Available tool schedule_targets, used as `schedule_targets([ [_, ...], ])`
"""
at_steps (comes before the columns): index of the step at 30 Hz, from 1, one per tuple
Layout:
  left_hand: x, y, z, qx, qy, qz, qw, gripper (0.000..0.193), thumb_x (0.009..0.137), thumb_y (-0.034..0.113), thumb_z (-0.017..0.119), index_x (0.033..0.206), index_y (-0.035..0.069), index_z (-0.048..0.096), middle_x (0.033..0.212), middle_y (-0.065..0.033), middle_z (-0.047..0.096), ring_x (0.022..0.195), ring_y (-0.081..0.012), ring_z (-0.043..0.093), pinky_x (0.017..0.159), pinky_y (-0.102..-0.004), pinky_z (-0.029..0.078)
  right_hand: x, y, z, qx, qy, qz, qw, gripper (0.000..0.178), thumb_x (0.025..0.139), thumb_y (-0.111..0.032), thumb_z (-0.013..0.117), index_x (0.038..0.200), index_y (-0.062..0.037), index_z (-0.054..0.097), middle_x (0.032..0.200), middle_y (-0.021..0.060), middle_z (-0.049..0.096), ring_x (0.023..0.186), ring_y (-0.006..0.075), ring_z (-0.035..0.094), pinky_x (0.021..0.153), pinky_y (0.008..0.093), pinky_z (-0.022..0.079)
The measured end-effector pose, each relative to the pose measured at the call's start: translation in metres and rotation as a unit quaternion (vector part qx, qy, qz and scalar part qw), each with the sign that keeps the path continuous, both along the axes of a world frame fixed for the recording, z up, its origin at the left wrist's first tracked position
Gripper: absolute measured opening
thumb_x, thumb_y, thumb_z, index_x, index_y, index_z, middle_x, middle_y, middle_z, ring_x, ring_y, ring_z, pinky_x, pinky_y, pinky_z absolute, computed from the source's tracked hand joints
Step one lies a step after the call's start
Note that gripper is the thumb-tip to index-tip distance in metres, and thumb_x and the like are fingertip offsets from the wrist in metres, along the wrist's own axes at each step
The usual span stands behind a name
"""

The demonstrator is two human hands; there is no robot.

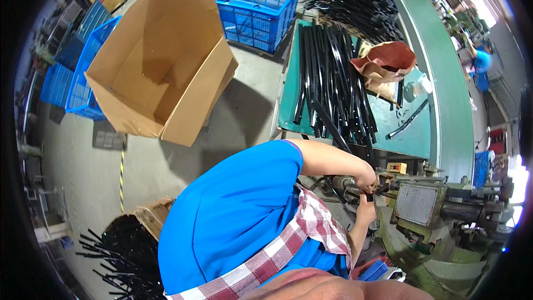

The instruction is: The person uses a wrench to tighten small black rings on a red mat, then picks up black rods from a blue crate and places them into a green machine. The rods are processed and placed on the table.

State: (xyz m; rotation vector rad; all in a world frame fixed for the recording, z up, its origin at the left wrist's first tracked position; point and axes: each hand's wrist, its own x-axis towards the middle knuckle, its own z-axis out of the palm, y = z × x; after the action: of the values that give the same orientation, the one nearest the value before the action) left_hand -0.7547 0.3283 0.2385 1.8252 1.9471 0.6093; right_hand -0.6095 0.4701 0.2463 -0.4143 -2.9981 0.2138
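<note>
My left hand [366, 179] reaches across to the machine [417, 203], its fingers curled in at the working head. Just below it, my right hand [365, 212] is closed with the thumb up, against a short black piece [370, 196] that shows between the two hands. Whether this is the end of a longer tube is hidden by my fingers. What the left fingers grip cannot be made out. Beyond my left forearm lies a pile of long, glossy black tubes [333, 78] on the green-topped table [290, 105], some ends jutting over its near edge.
A large open cardboard box [189, 105] stands to the left, with a blue plastic crate [250, 25] behind it. More black pieces [125, 255] fill a container at lower left. A brown paper sack [391, 58] and a loose black tube [408, 119] lie on the table.
</note>
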Motion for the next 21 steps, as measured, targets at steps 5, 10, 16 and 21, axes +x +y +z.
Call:
schedule_targets([
  [5,0.011,-0.017,0.044,-0.077,-0.12,0.08,0.986,0.046,0.097,0.043,0.045,0.115,0.004,0.063,0.106,-0.0217,0.066,0.102,-0.041,0.059,0.086,-0.0486,0.045,0.007,0.003,-0.014,0.069,0.082,0.03,0.994,0.068,0.077,-0.053,0.073,0.109,0.0062,0.062,0.106,0.0275,0.063,0.104,0.0452,0.056,0.091,0.0505,0.044],
  [10,0.003,-0.013,0.047,-0.111,-0.151,0.092,0.978,0.045,0.098,0.045,0.045,0.116,0.007,0.064,0.107,-0.0195,0.066,0.103,-0.0396,0.06,0.087,-0.0463,0.046,0.005,-0.027,0.034,-0.028,0.066,0.021,0.997,0.059,0.069,-0.044,0.082,0.099,0.0023,0.061,0.095,0.0205,0.06,0.094,0.0413,0.056,0.085,0.0503,0.044],
  [16,0.011,-0.009,0.022,-0.119,-0.02,0.103,0.987,0.048,0.096,0.054,0.044,0.12,0.018,0.063,0.095,-0.0181,0.069,0.09,-0.0375,0.066,0.079,-0.0483,0.052,-0.001,-0.004,0.004,-0.232,-0.095,-0.002,0.968,0.072,0.089,-0.059,0.052,0.141,-0.0105,0.043,0.127,0.0233,0.059,0.115,0.0395,0.057,0.094,0.0457,0.045],
  [21,0.014,0.011,0.01,-0.083,0.006,0.077,0.994,0.044,0.094,0.051,0.048,0.101,0.013,0.069,0.089,-0.0181,0.069,0.084,-0.0397,0.066,0.075,-0.0485,0.052,0.016,0.009,-0.025,-0.148,-0.046,0.066,0.986,0.058,0.095,-0.049,0.05,0.14,-0.0122,0.045,0.124,0.0194,0.061,0.108,0.0359,0.062,0.089,0.0436,0.049],
])
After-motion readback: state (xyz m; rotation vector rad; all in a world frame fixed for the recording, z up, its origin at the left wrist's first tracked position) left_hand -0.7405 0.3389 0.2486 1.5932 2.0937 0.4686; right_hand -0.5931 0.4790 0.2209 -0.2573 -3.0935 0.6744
